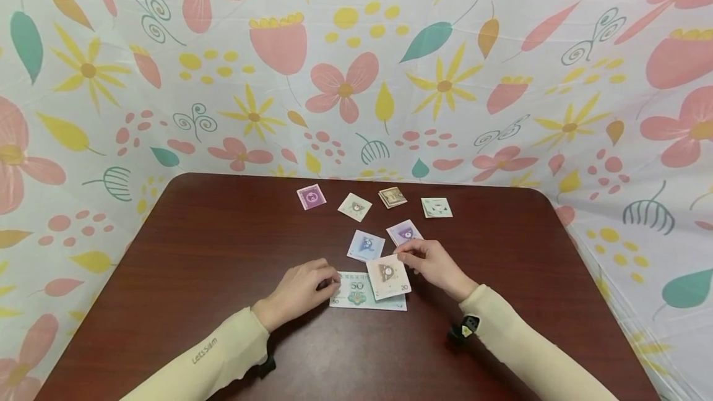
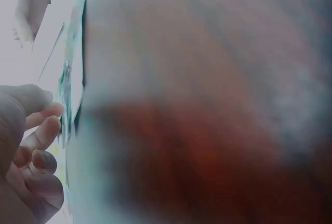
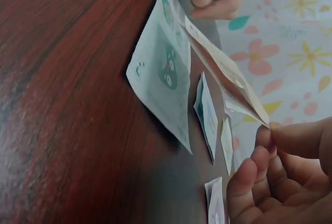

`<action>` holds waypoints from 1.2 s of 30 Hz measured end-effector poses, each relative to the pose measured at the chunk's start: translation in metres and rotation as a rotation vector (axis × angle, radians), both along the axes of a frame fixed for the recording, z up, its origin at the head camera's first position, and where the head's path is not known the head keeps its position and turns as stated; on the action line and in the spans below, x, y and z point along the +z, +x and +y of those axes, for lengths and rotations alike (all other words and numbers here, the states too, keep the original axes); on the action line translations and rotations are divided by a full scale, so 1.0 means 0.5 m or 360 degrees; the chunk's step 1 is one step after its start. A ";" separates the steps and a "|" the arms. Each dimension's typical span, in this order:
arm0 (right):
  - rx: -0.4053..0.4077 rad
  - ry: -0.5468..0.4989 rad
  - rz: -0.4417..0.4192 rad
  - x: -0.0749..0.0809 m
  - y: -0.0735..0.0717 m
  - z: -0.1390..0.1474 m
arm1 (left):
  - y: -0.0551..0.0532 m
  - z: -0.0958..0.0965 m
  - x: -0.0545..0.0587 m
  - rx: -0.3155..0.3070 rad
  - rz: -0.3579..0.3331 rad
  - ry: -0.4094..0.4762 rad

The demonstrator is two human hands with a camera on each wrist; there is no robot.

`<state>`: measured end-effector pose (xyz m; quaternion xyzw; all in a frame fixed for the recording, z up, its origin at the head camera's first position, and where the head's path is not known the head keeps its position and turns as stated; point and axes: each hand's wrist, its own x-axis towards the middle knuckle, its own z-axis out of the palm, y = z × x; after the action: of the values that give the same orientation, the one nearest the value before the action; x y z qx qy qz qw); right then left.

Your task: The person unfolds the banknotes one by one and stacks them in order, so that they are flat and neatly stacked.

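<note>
A green 50 play banknote [image 1: 348,297] lies flat on the dark wooden table. Over its right part, a folded beige 20 play banknote [image 1: 388,277] is held at its upper right corner by my right hand [image 1: 437,267]. In the right wrist view, thumb and forefinger pinch that corner, and the folded layers of the beige note [image 3: 223,68] gape apart. My left hand [image 1: 301,289] is at the left end of the green note, its fingers loosely bent with nothing seen between them. Whether its fingertips touch the note I cannot tell.
Just beyond are a folded blue note [image 1: 366,246] and a folded purple note [image 1: 403,232]. Farther back lie a magenta note [image 1: 311,197], a pale note [image 1: 354,207], a brown note [image 1: 392,197] and a light green note [image 1: 437,207]. A floral cloth [image 1: 345,91] hangs behind the table.
</note>
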<state>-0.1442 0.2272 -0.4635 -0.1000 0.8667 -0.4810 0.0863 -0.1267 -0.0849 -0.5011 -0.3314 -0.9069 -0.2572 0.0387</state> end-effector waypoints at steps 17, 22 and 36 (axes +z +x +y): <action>0.0550 0.0129 0.0020 0.001 -0.004 -0.041 | -0.009 0.059 0.029 -0.0130 -0.0608 0.0433; 0.0595 0.0088 0.0021 0.004 -0.001 -0.046 | -0.005 0.065 0.027 -0.0184 -0.0690 0.0428; 0.0633 0.0144 0.0084 0.002 0.001 -0.051 | 0.005 0.069 0.013 -0.0146 -0.0785 0.0543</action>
<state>-0.1438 0.2015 -0.4624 -0.2778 0.8525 -0.4124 0.1611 -0.1240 -0.0505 -0.4945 -0.2883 -0.8168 -0.4799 -0.1393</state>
